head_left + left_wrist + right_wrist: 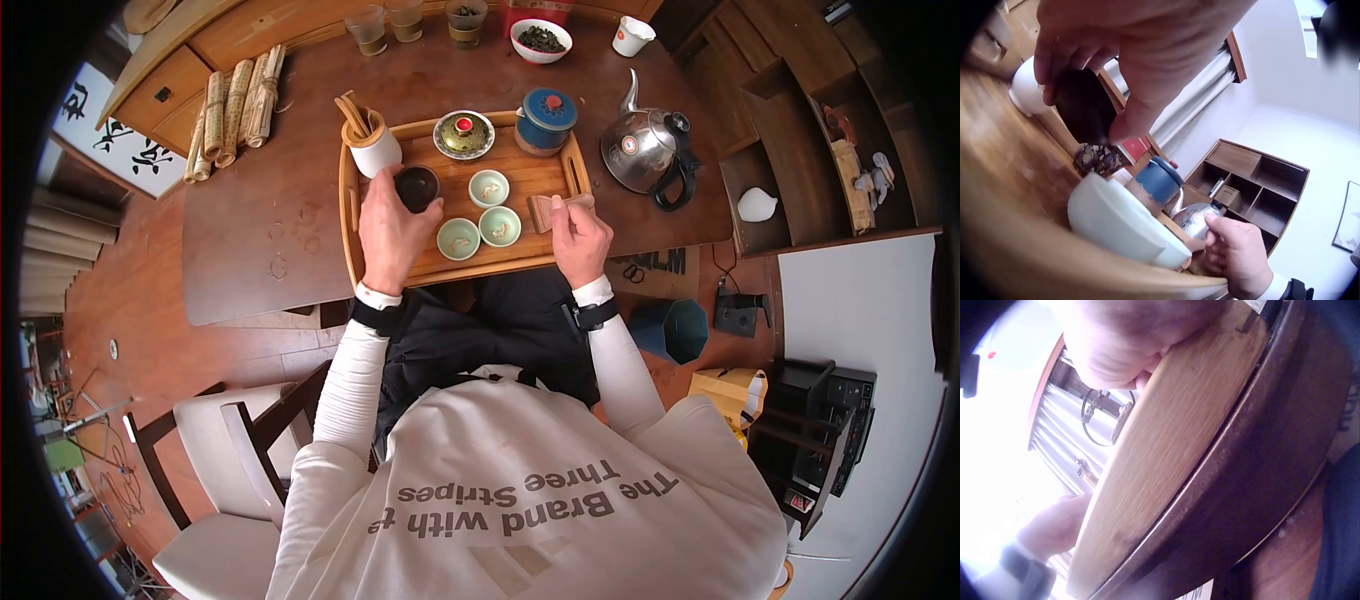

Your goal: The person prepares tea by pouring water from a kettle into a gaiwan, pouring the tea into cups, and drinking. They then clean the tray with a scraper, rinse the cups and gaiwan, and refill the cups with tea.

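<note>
My left hand point(388, 238) holds a small dark cup point(416, 188) over the left part of the wooden tray point(349, 225). In the left wrist view the dark cup point(1084, 107) is tilted between thumb and fingers. At the tray's right side, my right hand point(582, 240) pinches a flat brown piece point(541, 213) that looks like wood. Its kind I cannot tell. Between the hands stand pale green cups: one at the back point(489, 187), one in the middle point(500, 227), one in front point(459, 240). The tray's side hides the right fingertips in the right wrist view.
Also on the tray are a white tool holder point(376, 155), a lidded patterned bowl point(464, 134) and a blue lidded pot point(546, 120). A steel kettle point(640, 150) stands to its right. Bamboo scrolls point(233, 112) lie left; a bowl of leaves point(541, 42) stands behind.
</note>
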`<state>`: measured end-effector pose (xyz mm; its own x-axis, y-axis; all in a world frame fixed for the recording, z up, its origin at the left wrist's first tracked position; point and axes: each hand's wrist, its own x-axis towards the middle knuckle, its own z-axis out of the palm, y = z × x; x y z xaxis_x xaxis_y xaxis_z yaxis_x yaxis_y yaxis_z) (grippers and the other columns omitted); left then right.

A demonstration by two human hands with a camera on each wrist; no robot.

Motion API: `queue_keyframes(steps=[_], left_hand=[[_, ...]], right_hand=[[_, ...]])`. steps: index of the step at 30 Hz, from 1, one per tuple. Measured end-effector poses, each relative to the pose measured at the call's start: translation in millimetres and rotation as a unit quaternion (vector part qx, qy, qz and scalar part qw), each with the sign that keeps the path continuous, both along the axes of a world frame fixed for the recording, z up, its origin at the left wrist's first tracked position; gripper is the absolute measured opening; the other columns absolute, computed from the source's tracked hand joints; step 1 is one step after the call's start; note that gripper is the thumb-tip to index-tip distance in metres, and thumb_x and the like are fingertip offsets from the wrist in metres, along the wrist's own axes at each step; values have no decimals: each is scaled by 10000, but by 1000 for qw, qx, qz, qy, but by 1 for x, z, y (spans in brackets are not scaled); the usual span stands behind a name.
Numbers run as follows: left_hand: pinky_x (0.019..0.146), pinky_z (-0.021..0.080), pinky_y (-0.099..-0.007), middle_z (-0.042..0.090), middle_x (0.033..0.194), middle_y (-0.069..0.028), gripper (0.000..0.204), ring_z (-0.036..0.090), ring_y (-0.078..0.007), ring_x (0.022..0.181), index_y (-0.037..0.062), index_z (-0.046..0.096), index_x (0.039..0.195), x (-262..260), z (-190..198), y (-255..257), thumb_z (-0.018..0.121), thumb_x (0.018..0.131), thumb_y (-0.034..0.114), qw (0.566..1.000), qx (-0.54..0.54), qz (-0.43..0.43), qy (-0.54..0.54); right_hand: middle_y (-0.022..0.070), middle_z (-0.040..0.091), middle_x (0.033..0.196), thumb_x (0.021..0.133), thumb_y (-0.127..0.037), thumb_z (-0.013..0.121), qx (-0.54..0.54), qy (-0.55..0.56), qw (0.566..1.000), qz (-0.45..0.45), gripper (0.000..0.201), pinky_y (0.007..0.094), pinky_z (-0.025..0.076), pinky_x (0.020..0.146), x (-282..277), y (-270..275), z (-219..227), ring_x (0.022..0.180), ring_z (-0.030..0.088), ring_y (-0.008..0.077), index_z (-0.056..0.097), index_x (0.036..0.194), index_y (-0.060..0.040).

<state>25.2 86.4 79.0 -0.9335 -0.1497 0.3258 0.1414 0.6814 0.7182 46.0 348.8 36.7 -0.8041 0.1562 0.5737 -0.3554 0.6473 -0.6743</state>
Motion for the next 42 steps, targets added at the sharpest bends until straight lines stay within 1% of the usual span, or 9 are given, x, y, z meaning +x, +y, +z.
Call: queue_keyframes(steps=[2, 9, 16, 19, 21, 25, 28, 30, 42], left_hand=[[879, 554, -464, 696, 1111, -235, 635, 688, -399, 1047, -18, 589, 1247, 0, -5, 10, 872, 741, 242, 999, -20, 13, -48], [904, 518, -487, 687, 1097, -230, 632, 647, -397, 1060, -26, 580, 1214, -6, -28, 23, 875, 749, 284, 998, -58, 10, -31], [934, 509, -478, 686, 1103, -219, 628, 630, -391, 1080, -36, 576, 1213, -9, -23, 28, 858, 763, 299, 994, -83, 21, -65], [954, 503, -470, 672, 1138, -224, 657, 615, -393, 1107, -49, 569, 1256, -15, -23, 32, 848, 770, 292, 993, -98, 12, -70], [974, 495, -466, 651, 1183, -230, 691, 596, -394, 1138, -52, 555, 1316, -19, -26, 34, 835, 780, 283, 996, -86, -13, -15], [995, 486, -465, 634, 1216, -232, 705, 580, -393, 1169, -48, 539, 1361, -27, -24, 36, 818, 796, 267, 995, -83, -37, -33], [996, 490, -468, 645, 1197, -229, 660, 589, -393, 1159, -43, 559, 1341, -34, -25, 33, 807, 810, 259, 996, -71, -37, -44], [991, 495, -470, 657, 1175, -232, 619, 600, -396, 1144, -53, 584, 1305, -38, -24, 31, 801, 824, 271, 991, -77, -68, -83], [947, 495, -483, 679, 1084, -228, 460, 607, -402, 1081, -50, 629, 1176, -45, -31, 32, 763, 861, 256, 993, -61, -54, -80]], right_hand=[[166, 612, 671, 971, -141, 706, -3, -4, 1000, -4, 299, 421, 472, 543, 0, -1, 1, 590, 622, 367, 587, 727, -16], [170, 618, 678, 968, -137, 711, -4, -3, 1000, -3, 289, 424, 484, 555, 0, -1, 1, 603, 627, 376, 594, 734, -14], [166, 638, 691, 967, -136, 711, 0, 1, 1000, -1, 279, 418, 493, 559, 1, -1, 3, 622, 647, 374, 601, 740, -14], [164, 635, 686, 967, -137, 711, 4, 1, 1000, 0, 280, 418, 489, 555, 1, -1, 3, 614, 645, 369, 603, 740, -16], [164, 634, 684, 967, -139, 712, 6, 0, 1000, -5, 279, 419, 485, 551, 1, -1, 3, 608, 640, 369, 605, 741, -15], [165, 633, 684, 968, -142, 713, 1, -2, 1000, -4, 280, 421, 481, 548, 1, -1, 3, 603, 635, 369, 608, 741, -16], [166, 635, 686, 968, -142, 713, 3, -3, 1000, -7, 278, 421, 482, 548, 2, -1, 4, 602, 634, 369, 611, 743, -16], [166, 637, 688, 970, -142, 712, 3, -7, 1000, -6, 277, 422, 484, 550, 1, -1, 4, 604, 636, 369, 612, 745, -15], [159, 610, 663, 974, -143, 710, -3, -12, 1000, -8, 294, 423, 469, 537, 2, -1, 4, 584, 617, 368, 598, 734, -15]])
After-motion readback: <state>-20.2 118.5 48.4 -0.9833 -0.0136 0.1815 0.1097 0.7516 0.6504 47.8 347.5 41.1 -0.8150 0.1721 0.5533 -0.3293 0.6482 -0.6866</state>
